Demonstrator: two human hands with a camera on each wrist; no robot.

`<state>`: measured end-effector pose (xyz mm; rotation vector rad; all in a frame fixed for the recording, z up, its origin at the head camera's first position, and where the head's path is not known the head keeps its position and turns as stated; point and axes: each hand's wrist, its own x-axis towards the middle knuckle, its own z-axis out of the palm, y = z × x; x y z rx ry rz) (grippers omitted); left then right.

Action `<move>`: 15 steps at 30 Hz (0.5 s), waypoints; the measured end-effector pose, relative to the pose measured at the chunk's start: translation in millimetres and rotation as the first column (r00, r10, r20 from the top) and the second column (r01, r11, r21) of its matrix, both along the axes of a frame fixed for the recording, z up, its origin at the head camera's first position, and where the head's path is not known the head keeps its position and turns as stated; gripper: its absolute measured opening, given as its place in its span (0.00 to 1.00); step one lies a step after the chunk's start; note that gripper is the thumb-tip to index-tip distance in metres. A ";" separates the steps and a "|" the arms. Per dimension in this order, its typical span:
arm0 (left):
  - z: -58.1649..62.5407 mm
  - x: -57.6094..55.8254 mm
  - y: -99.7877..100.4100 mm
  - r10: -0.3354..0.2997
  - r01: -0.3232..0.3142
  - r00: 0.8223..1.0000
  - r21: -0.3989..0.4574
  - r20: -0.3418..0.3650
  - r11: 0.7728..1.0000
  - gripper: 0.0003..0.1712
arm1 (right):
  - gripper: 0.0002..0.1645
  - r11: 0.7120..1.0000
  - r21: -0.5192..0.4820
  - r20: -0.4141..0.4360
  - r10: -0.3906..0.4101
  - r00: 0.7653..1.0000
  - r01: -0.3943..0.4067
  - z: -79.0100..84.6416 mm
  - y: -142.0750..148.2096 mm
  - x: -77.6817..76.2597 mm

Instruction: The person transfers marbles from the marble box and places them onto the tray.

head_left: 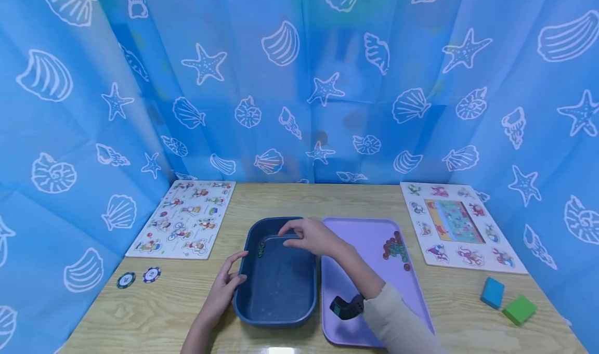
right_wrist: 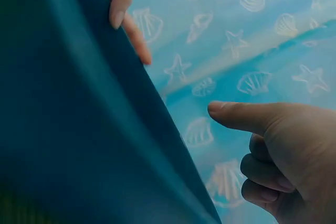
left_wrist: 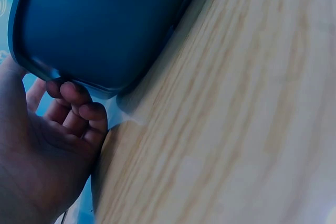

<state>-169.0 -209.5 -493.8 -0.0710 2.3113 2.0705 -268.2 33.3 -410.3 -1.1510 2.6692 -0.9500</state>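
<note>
A deep dark blue tray (head_left: 281, 291) stands on the table, with a few small green glass-like pieces (head_left: 260, 249) near its upper left corner. My left hand (head_left: 223, 289) grips the tray's left rim; in the left wrist view the fingers (left_wrist: 76, 94) curl against its wall. Above the tray's far right part hovers my right hand (head_left: 311, 235), thumb and index finger apart and nothing visible between them. In the right wrist view its thumb (right_wrist: 241, 115) points out while the other fingers bend loosely. Right of it lies a purple tray (head_left: 341, 271) bearing several red and green pieces (head_left: 395, 249).
Puzzle boards lie at the back left (head_left: 187, 216) and back right (head_left: 460, 224). Two poker chips (head_left: 152, 274) sit at the left. A blue block (head_left: 493, 292) and a green block (head_left: 519, 310) are at the right. A blue shell-patterned curtain (head_left: 281, 83) encloses the table.
</note>
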 end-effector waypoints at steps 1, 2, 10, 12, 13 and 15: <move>0.0 -0.4 0.0 0.002 -0.002 1.000 0.002 0.003 1.000 0.29 | 0.15 1.000 0.002 -0.001 0.011 1.000 -0.011 1.2 -8.2 -1.8; -0.2 -0.8 0.1 0.003 -0.003 1.000 -0.001 0.006 1.000 0.29 | 0.15 1.000 0.010 -0.008 0.018 1.000 -0.018 0.8 -15.9 -4.3; -1.0 -1.3 -0.3 -0.010 0.010 1.000 -0.024 0.013 1.000 0.28 | 0.12 0.992 0.123 0.027 0.019 0.999 -0.022 -16.2 -56.5 -23.0; -0.8 -1.3 -0.8 -0.011 0.011 1.000 -0.018 0.011 1.000 0.28 | 0.12 0.987 0.160 0.020 0.015 1.000 -0.018 -20.3 -61.7 -28.4; -0.3 -1.2 -0.9 -0.012 0.012 1.000 -0.015 0.010 1.000 0.28 | 0.12 0.984 0.179 0.011 0.012 1.000 -0.014 -23.1 -63.9 -31.1; 0.0 -1.5 -1.2 -0.013 0.013 1.000 -0.004 0.013 1.000 0.28 | 0.12 0.977 0.212 -0.006 0.010 1.000 -0.009 -28.4 -67.8 -35.5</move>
